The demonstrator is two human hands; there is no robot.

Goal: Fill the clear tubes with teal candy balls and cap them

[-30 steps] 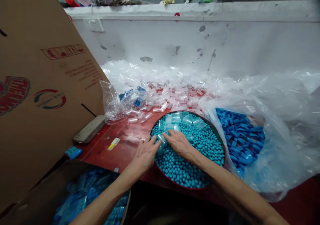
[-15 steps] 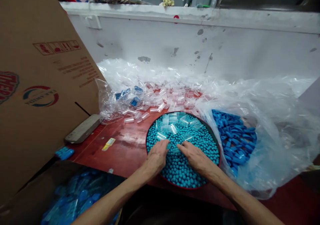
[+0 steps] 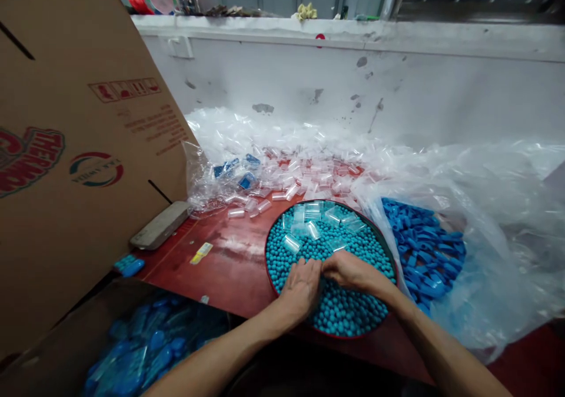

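Two hands of mine, left hand and right hand, meet fingertip to fingertip over turquoise beads in a round tray; fingers are bent, and I cannot tell whether either grips anything. Just beyond my fingers, toward twelve o'clock, clear tubes lie on the beads. Blue parts sit at three o'clock, a yellow-and-white label, too small to read, at nine. At ten, a carton shows red "THERMO" lettering, a ring logo, handling symbols and unreadable fine print.
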